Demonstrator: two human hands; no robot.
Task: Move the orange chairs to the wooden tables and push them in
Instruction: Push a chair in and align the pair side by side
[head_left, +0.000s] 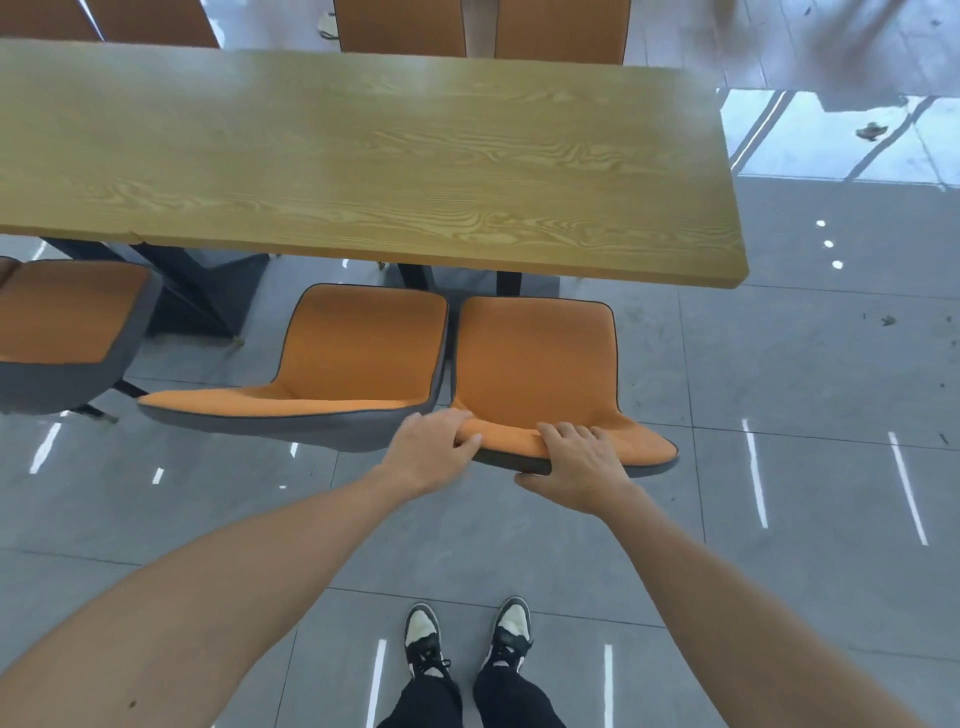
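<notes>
A long wooden table (363, 156) fills the upper part of the view. Just below its near edge stand two orange chairs with grey shells. My left hand (431, 447) and my right hand (582, 460) both grip the top of the backrest of the right orange chair (535, 364), whose seat front lies close to the table edge. The middle orange chair (358, 353) stands beside it on the left, almost touching it. A third orange chair (62, 312) sits further left, partly cut off by the frame.
More orange chair backs (400, 26) line the far side of the table. Black table legs (197, 296) stand under the near edge. Grey tiled floor (805, 389) spreads to the right and behind me. My feet (467, 639) stand just behind the chair.
</notes>
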